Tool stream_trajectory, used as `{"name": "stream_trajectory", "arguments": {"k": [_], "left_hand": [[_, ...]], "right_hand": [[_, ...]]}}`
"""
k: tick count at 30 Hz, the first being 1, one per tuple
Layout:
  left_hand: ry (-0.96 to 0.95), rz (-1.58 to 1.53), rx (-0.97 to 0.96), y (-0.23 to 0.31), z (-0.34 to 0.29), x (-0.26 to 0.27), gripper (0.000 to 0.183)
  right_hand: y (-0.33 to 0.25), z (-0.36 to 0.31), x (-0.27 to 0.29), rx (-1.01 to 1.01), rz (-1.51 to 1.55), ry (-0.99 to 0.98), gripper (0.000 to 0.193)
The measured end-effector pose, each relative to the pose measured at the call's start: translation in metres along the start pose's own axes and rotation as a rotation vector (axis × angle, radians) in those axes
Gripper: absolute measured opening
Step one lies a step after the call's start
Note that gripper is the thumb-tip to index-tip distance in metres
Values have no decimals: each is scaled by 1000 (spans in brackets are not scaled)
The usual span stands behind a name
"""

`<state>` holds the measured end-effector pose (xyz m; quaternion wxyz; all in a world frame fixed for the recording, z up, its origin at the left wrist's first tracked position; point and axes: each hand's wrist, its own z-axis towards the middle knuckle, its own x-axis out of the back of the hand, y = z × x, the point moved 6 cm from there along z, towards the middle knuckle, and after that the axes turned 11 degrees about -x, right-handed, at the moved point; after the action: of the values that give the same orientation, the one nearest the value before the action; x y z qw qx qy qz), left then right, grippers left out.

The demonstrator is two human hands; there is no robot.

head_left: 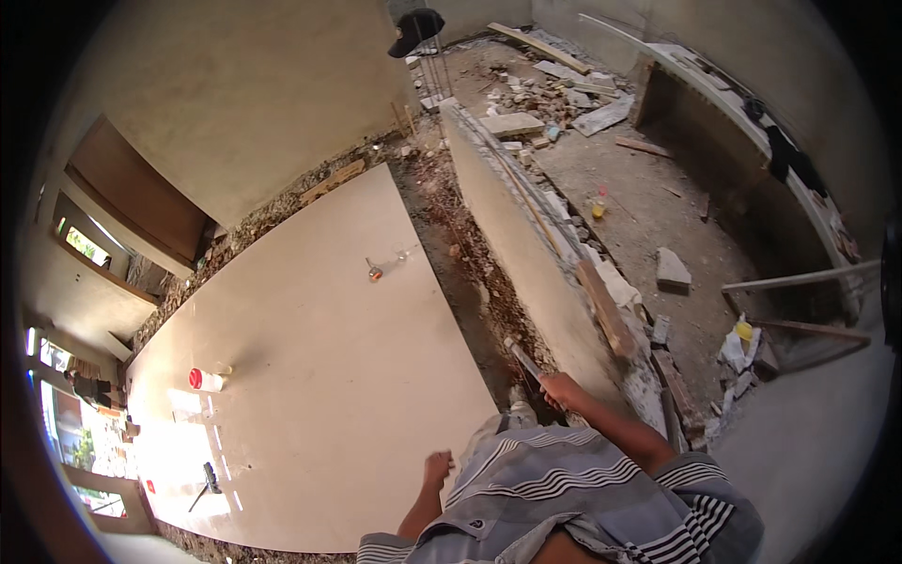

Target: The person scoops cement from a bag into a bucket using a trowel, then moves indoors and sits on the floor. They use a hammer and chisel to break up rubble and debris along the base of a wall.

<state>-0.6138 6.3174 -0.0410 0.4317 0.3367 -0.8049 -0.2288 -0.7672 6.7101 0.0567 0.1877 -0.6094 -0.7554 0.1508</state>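
My right hand (561, 391) is closed around a short grey hand tool with a pale end (522, 357); its exact kind is too small to make out. The tool points away from me over a narrow trench of broken earth and rubble (484, 282), beside a low plastered wall (512, 226). My left hand (438, 467) hangs at my left, over the edge of a large pale tiled floor (319, 338). Its fingers look curled in, with nothing visible in them. One of my feet (521, 414) stands at the trench.
On the pale floor are a red-and-white container (207, 380), a small orange-and-metal item (375, 274) and a small black tripod (210, 481). Beyond the low wall lie rubble (564, 99), planks (606, 310) and a concrete counter (742, 103). A black cap (416, 31) hangs on upright rods.
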Motion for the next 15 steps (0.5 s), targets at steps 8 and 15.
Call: {"name": "stream_trajectory", "arguments": {"k": [8,15], "left_hand": [[590,-905,313,86,92,97,28],[283,-775,561,21,89,-41,25]], "right_hand": [[-177,34,25,76,-115,24,48],[-302,78,36,57,-230,48,46]]}}
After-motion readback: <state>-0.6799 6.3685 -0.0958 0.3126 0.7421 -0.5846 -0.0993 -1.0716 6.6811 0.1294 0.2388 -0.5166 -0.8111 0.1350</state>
